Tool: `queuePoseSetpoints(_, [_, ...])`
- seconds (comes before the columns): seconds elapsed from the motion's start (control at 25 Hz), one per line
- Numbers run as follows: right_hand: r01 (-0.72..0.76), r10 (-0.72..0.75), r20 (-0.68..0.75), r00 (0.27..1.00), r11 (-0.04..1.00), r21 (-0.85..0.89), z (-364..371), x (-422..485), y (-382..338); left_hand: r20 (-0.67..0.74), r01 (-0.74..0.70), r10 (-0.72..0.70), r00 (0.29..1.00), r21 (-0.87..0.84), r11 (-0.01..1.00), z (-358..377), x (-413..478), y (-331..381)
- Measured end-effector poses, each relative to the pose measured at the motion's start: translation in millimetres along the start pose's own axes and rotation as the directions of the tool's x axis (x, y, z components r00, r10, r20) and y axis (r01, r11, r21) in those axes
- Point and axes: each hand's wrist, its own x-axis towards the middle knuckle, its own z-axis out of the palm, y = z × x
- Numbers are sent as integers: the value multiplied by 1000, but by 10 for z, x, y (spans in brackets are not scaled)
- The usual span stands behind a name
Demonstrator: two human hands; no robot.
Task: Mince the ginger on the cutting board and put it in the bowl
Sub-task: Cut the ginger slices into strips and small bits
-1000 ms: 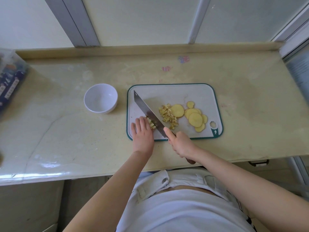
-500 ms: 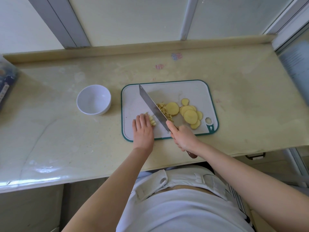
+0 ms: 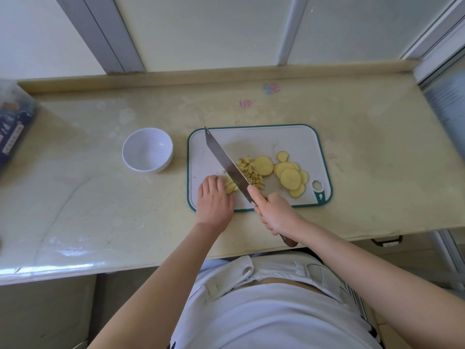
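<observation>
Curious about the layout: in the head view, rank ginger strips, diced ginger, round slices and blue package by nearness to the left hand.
1. Ginger strips, at the left hand's fingertips.
2. Diced ginger, just past the knife.
3. Round slices, farther right.
4. Blue package, far left edge.

Lighting: bright, diffuse daylight through the frosted panes [image 3: 208,28] behind the desk [image 3: 100,210]. Shadows: soft and faint, with a weak one at the base of the bowl [image 3: 147,149]. Glare: white sheen along the desk's near left edge. Distortion: wide-angle, bowing the desk's edges and tilting the window frames [image 3: 110,34]. Focus: centre sharp, while the box [image 3: 12,127] at far left is smeared.
</observation>
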Motion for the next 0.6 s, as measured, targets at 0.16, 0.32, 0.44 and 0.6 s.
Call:
queuePoseSetpoints(0.16, [-13, 13, -10, 1000, 999, -35, 37, -4, 2, 5, -39, 38, 999, 213, 976, 84, -15, 21])
queuePoseSetpoints(0.32, [-5, 4, -17, 1000, 996, -88, 46, 7, 0, -2, -42, 43, 999, 205, 978, 121, -6, 25])
queuePoseSetpoints(0.44, [-26, 25, -13, 1000, 993, -119, 41, 31, -15, -43, -72, 79, 996, 154, 985, 128, 12, 23])
queuePoseSetpoints(0.6, [-57, 59, 9, 998, 990, -131, 36, 68, -47, -57, -72, 80, 995, 127, 989, 140, 15, 31])
